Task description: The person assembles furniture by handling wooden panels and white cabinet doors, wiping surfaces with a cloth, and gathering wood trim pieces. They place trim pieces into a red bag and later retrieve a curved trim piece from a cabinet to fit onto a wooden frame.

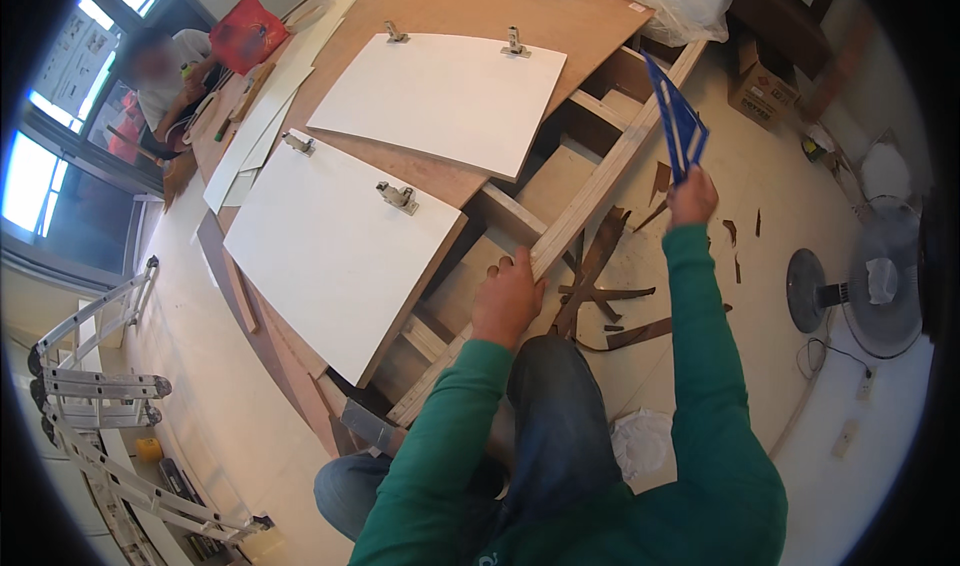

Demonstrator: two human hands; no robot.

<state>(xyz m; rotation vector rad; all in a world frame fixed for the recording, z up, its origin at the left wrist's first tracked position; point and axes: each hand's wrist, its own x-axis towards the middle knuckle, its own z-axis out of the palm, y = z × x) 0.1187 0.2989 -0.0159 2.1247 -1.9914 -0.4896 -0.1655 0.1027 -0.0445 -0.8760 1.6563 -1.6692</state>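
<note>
My left hand (506,296) is curled over the long pale wooden rail (575,219) along the near right side of a workbench. Raised to the right of the bench, my right hand (692,196) grips a blue tool (677,116) with an open, roughly triangular frame; its exact kind is unclear. Two white panels lie on the bench: a nearer one (330,251) and a farther one (450,96). Each carries two metal hinges, such as the hinge (397,197) closest to my left hand. Open wooden compartments show beneath the panels' right edges.
Brown scrap strips (600,266) litter the floor beside my knee. A folding ladder (100,406) stands at left, a grey fan (880,281) at right. A cardboard box (765,86) sits at far right. A person (165,86) is beyond the bench's far left, near a red bag (247,36).
</note>
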